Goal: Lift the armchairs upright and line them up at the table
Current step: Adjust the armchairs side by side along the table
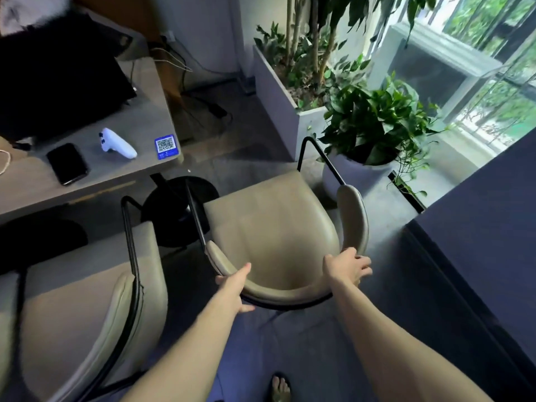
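Observation:
A beige armchair (272,227) with a black metal frame stands upright in the middle of the view, its seat facing the grey table (121,172). My left hand (233,288) grips the left part of its curved backrest. My right hand (348,266) grips the right part of the same backrest. A second beige armchair (87,314) stands upright at the lower left, beside the first and close to the table's front edge.
On the table lie a black phone (67,163), a white controller (116,143), a blue QR card (166,146) and a black monitor (58,82). A round black table base (179,210) stands under it. Potted plants (374,126) and a white planter (278,97) stand ahead; a dark wall (478,242) is right.

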